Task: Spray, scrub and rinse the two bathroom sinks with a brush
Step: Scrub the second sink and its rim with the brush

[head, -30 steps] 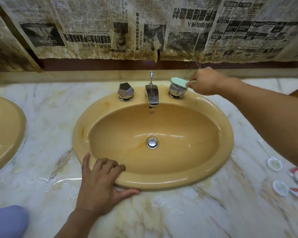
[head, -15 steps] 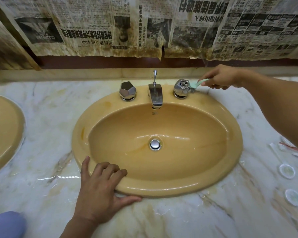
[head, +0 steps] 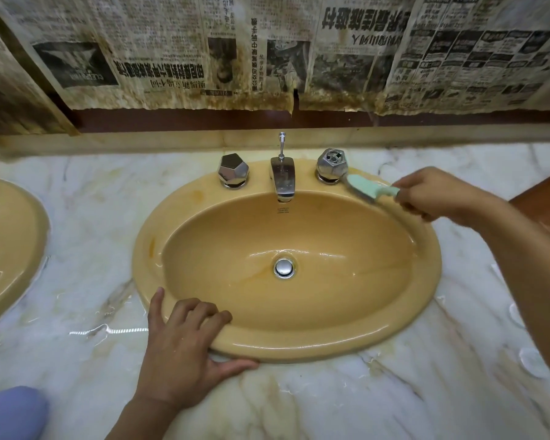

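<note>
Curling its fingers round the pale green handle, the right hand (head: 432, 193) is gripping the brush (head: 367, 188) firmly to the right of the faucet (head: 282, 181). It is laying the bristle head on the back rim of the mustard-coloured sink (head: 331, 344), just beside the base of the open-topped chrome knob (head: 331, 165) right of the faucet. In front of the faucet and to its left, the left hand (head: 185, 350) is resting on the sink's near rim and holding nothing, its fingers bending loosely over the lip and its thumb lying out on the wet marble counter (head: 394, 392). Directly below the faucet the basin is glistening around the chrome drain (head: 284, 267), with a faint orange streak showing beside it. The step under way appears to be scrubbing the rim and fittings. Doing it well likely means working the bristles in short strokes around the knob's base, then sweeping along the rim and down into the stained bowl, pressing enough to flex the bristles. Far to the left of the faucet, the second sink (head: 10, 249) is waiting at the frame's edge; whether it has been cleaned cannot be told.
</note>
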Action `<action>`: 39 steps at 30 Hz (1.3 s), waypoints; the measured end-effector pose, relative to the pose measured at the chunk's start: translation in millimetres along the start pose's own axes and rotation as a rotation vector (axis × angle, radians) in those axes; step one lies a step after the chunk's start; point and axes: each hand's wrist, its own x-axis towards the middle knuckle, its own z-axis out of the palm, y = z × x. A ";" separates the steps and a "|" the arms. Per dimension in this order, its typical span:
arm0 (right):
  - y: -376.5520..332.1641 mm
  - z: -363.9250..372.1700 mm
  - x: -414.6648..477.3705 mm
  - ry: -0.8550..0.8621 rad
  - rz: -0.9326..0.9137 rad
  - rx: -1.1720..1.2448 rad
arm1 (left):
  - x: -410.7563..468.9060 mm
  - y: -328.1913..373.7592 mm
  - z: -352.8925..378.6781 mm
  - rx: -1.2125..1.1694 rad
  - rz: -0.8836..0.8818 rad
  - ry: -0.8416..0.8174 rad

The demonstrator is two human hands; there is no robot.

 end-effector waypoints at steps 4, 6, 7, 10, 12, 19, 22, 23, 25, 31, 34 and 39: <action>-24.9 61.3 -37.1 -0.057 -0.064 0.202 | -0.7 0.0 0.8 0.000 -0.003 -0.011; -50.5 89.3 -24.9 0.060 -0.120 0.080 | -0.8 0.1 0.5 -0.002 -0.009 -0.014; -64.5 100.6 -16.0 0.129 -0.121 -0.011 | -1.0 0.3 0.4 -0.004 -0.011 -0.014; -97.6 122.7 7.8 0.239 -0.073 -0.078 | -0.7 0.7 0.2 -0.015 -0.013 -0.012; -109.8 127.2 12.2 0.256 -0.039 -0.026 | -1.0 0.6 0.6 -0.022 -0.017 -0.009; -101.8 120.7 -5.2 0.216 0.092 0.058 | -2.1 -0.4 1.9 -0.019 -0.008 -0.002; -115.7 110.1 4.0 0.198 0.029 0.109 | -2.5 -1.1 2.1 -0.018 -0.004 -0.005; -120.2 106.6 7.1 0.187 0.024 0.128 | -2.3 -1.0 2.5 -0.016 -0.001 -0.003; -123.6 103.1 11.1 0.160 0.034 0.164 | -2.3 -0.9 3.5 -0.012 0.000 0.004; -67.9 119.5 -27.2 0.233 0.010 0.099 | -3.4 -1.9 4.0 -0.017 0.010 0.014; -22.5 130.2 -73.5 0.219 -0.053 0.072 | -3.4 -3.6 4.6 -0.012 0.020 0.012; 17.4 131.7 -148.1 0.212 -0.008 0.118 | -4.2 -1.2 1.4 -0.013 0.024 -0.023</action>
